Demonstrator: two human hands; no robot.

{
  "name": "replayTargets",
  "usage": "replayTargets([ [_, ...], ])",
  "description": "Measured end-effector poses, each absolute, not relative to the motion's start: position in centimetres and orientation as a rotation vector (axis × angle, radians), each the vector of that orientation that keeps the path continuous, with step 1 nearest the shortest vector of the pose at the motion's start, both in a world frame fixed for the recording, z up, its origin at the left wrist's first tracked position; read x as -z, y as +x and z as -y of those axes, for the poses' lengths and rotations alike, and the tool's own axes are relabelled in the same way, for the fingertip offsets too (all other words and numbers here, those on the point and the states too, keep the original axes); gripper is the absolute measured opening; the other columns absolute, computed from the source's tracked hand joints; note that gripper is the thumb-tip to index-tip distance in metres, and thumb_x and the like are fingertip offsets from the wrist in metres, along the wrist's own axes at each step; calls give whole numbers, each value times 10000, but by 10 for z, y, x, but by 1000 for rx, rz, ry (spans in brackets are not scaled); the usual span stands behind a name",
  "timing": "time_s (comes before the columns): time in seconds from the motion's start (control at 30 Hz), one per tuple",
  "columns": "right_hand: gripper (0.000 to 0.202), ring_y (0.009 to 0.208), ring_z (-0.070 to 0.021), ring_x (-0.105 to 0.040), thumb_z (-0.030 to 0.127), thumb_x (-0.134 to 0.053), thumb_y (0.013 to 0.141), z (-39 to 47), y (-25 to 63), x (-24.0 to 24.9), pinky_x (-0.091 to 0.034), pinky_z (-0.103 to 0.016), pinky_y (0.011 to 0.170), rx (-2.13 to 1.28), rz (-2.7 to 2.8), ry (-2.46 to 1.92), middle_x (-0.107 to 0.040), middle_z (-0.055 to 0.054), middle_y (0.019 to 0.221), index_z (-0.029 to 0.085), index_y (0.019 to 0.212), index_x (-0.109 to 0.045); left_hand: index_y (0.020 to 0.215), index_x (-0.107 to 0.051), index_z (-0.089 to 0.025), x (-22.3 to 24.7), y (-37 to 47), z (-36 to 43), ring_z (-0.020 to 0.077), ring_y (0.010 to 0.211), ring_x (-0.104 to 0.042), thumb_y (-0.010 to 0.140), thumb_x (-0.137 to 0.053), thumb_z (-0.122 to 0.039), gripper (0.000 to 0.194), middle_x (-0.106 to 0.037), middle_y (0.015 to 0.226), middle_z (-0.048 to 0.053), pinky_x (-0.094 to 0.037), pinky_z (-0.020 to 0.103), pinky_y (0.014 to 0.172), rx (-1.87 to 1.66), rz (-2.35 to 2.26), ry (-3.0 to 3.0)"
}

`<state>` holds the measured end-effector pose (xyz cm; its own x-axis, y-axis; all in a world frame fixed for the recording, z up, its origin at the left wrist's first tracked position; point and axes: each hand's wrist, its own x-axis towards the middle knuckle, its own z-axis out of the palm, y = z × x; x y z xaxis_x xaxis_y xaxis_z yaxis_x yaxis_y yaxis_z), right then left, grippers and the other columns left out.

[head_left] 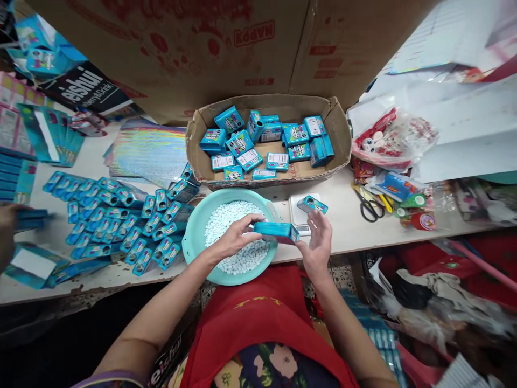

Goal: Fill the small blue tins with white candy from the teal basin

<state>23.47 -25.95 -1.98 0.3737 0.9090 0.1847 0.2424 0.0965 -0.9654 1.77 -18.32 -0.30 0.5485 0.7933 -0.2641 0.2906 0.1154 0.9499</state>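
Observation:
A small blue candy box (274,230) is pinched at its left end between the thumb and fingers of my left hand (238,235), above the light green basin (194,253). At the box's right end is my right hand (317,245), its thumb at or very near the end and its fingers raised apart. Small white candies (238,264) fill much of the basin. Just beyond my right fingertips, another blue candy box (313,205) lies on a small white scale (298,216).
A cut-down cardboard box (197,161) behind the basin holds several blue boxes. Many upright blue boxes (109,215) stand at left, near another person's hand (8,226). Scissors (369,203) and plastic bags (404,140) lie at right. A large carton (226,48) rises behind.

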Motion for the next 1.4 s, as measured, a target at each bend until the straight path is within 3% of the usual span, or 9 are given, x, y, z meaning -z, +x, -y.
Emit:
replayTargets([
  [0.23, 836, 1270, -289, -508, 583, -713, 714, 295, 209, 32, -450, -454, 1026, -899, 936, -1437, -471, -190, 1389, 195, 1373, -375, 1146, -600, -200, 48, 25, 222, 239, 1112, -600, 759, -706, -356, 431, -636, 1187, 92, -464, 351, 956, -633, -899, 946],
  [0.33, 673, 1006, -238, -647, 515, -761, 679, 298, 210, 21, -538, -382, 869, -938, 883, -1554, -641, -121, 1133, 197, 1213, -504, 1165, -611, -220, 46, 30, 226, 233, 1072, -619, 794, -672, -370, 405, -657, 1160, 77, -466, 364, 957, -500, -793, 1090],
  [0.43, 462, 751, -175, -641, 413, -790, 658, 303, 225, 14, -554, -333, 733, -914, 806, -1749, -673, -23, 868, 207, 1010, -571, 1099, -658, -237, 54, 33, 208, 242, 1123, -581, 841, -611, -384, 301, -655, 1160, 66, -404, 394, 1034, -428, -859, 1488],
  [0.6, 455, 728, -170, -639, 367, -803, 630, 317, 243, 27, -544, -321, 706, -1040, 672, -1745, -683, -12, 856, 205, 1001, -593, 1095, -608, -185, 98, 53, 171, 262, 1155, -493, 924, -441, -368, 301, -584, 1185, 117, -366, 424, 1021, -400, -1398, 1861],
  [0.73, 439, 665, -145, -606, 361, -821, 598, 323, 217, 44, -517, -285, 664, -1306, 616, -1626, -665, 26, 779, 211, 946, -600, 1082, -613, -197, 113, 60, 183, 298, 1064, -471, 892, -475, -424, 326, -579, 1099, 118, -370, 443, 925, -73, -1363, 2137],
  [0.9, 446, 658, -119, -566, 350, -835, 590, 318, 186, 48, -474, -241, 639, -1426, 602, -1552, -623, 54, 767, 216, 931, -580, 961, -669, -219, 111, 19, 211, 283, 988, -514, 861, -508, -416, 273, -609, 1009, 117, -391, 401, 874, 14, -1182, 2286],
  [1.17, 440, 765, -147, -599, 399, -813, 647, 283, 182, 35, -493, -272, 713, -1233, 836, -1628, -631, 16, 872, 217, 978, -588, 725, -635, -206, 111, -14, 203, 213, 788, -618, 727, -592, -394, 192, -644, 766, 34, -460, 289, 699, -492, -1623, 1434],
  [1.3, 352, 906, -192, -619, 360, -799, 684, 263, 166, 40, -495, -323, 828, -974, 1166, -1614, -644, -24, 963, 224, 960, -630, 745, -577, -182, 75, -5, 196, 111, 444, -470, 729, -613, -433, 254, -543, 594, -21, -333, 221, 401, -779, -1453, 881],
  [1.4, 298, 944, -222, -616, 314, -779, 717, 255, 155, 46, -488, -361, 859, -864, 1404, -1602, -660, -43, 961, 235, 972, -649, 742, -573, -176, 41, 4, 196, 103, 435, -487, 705, -656, -352, 198, -547, 589, -21, -338, 203, 379, -1034, -1168, 566],
])
